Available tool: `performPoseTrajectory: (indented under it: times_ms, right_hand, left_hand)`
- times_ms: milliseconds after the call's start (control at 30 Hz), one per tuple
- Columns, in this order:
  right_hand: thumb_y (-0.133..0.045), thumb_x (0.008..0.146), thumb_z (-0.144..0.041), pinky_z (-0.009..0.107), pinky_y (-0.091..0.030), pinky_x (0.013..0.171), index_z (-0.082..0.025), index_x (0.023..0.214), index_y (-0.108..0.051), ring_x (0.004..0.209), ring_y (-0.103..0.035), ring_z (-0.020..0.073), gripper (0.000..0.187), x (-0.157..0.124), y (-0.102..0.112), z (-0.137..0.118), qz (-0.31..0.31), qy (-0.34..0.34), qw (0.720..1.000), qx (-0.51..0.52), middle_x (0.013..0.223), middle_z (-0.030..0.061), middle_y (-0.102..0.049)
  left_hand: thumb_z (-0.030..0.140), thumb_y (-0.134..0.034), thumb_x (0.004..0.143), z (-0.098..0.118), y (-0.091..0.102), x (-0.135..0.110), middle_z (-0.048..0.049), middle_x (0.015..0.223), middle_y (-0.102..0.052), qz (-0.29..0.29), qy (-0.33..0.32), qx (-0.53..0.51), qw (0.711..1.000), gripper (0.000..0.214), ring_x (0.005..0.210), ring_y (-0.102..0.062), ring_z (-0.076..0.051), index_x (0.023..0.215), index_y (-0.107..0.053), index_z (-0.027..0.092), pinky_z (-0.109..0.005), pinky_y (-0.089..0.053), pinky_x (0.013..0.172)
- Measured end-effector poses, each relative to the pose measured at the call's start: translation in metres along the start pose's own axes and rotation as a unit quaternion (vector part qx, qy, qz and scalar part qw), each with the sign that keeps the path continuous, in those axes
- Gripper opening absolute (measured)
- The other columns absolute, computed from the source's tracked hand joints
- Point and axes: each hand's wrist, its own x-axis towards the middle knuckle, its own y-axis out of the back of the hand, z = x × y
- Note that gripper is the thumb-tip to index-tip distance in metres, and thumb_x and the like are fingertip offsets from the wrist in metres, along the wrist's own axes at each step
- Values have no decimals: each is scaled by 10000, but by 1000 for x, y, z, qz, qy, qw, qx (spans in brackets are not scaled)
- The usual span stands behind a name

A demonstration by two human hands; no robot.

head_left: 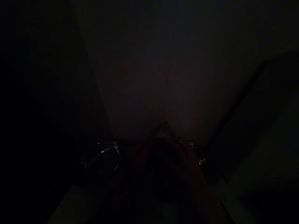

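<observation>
Deep darkness covers the view, so only dim outlines show. My right hand (184,158) reaches in from the lower right, its fingers bent inward near the middle. Close beside it on the left is my left hand (141,154), a faint reddish shape whose fingers are lost in the dark. Just beyond the fingertips is a small paler thing (164,132) with a pointed top; its kind cannot be made out. It seems to touch the fingers of my right hand, though the darkness hides the contact.
A shiny round rim, perhaps of a metal bowl (118,155), glints left of my hands. Another curved shiny rim (198,149) lies to the right, partly behind my right hand. A dim, pale surface (144,84) with a thin dark line rises behind. A dark slanted edge (240,96) runs along the right.
</observation>
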Motion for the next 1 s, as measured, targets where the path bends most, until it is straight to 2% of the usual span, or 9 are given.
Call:
performPoseTrajectory:
  times_ms: [200,267,433,500,567,700,767,867,1000]
  right_hand:
    - [-451,912,-215,465,-513,818,-193,1257,-572,1010,-543,268,366,0,-3,27,4,-122,992,32,1157,131,-594]
    - [-440,923,-220,444,-517,820,-186,1248,-578,994,-559,254,355,0,-3,30,1,-137,990,45,1131,128,-598]
    - [-498,886,-204,451,-519,800,-164,1231,-595,1043,-512,279,360,1,0,7,-5,-43,999,24,1178,147,-576]
    - [-504,876,-198,471,-518,787,-162,1216,-609,1041,-504,292,358,1,0,2,-5,-24,1000,10,1182,153,-580]
    - [-495,882,-204,478,-519,779,-172,1221,-609,1021,-517,290,359,2,0,5,-4,-40,999,10,1163,149,-592]
    - [-440,922,-220,453,-529,798,-190,1239,-591,980,-563,257,352,2,-1,26,5,-128,991,37,1111,126,-611]
    - [-436,928,-226,437,-534,793,-195,1240,-585,981,-564,250,347,1,-2,28,10,-131,990,43,1105,120,-609]
    - [-477,900,-210,443,-530,793,-182,1254,-571,1029,-523,267,367,0,-2,16,6,-75,996,39,1160,133,-584]
    - [-513,856,-205,496,-502,840,-135,1280,-544,1099,-457,311,431,0,-3,-2,-11,-15,1000,20,1240,161,-539]
  left_hand:
    - [466,-651,692,5,-6,-7,-55,671,-705,-49,-9,38,998,287,710,-666,-218,657,-701,186,-274,-512,612]
    - [483,-644,696,4,-7,-6,-57,694,-713,-67,-9,35,997,311,725,-668,-221,669,-706,180,-274,-512,616]
    - [513,-685,652,0,-1,1,-62,717,-719,-23,-13,30,999,339,688,-662,-210,701,-706,178,-262,-499,582]
    - [514,-682,657,0,1,2,-53,706,-715,-25,-16,34,999,343,668,-656,-198,722,-712,178,-254,-491,573]
    - [506,-655,689,0,1,2,-43,681,-704,-40,-21,52,998,335,661,-647,-190,710,-712,177,-247,-478,569]
    - [472,-619,732,0,-3,-2,-41,683,-703,-66,-31,77,994,315,709,-646,-195,668,-702,175,-244,-469,588]
    - [483,-621,729,0,-5,-3,-47,705,-712,-72,-22,60,995,323,726,-655,-201,682,-704,174,-246,-478,591]
    - [504,-635,708,3,-5,-3,-60,707,-715,-58,6,25,998,344,701,-666,-208,714,-710,168,-257,-493,576]
    - [500,-670,663,9,-1,1,-69,701,-717,-2,13,15,1000,327,677,-668,-204,692,-712,178,-253,-501,556]
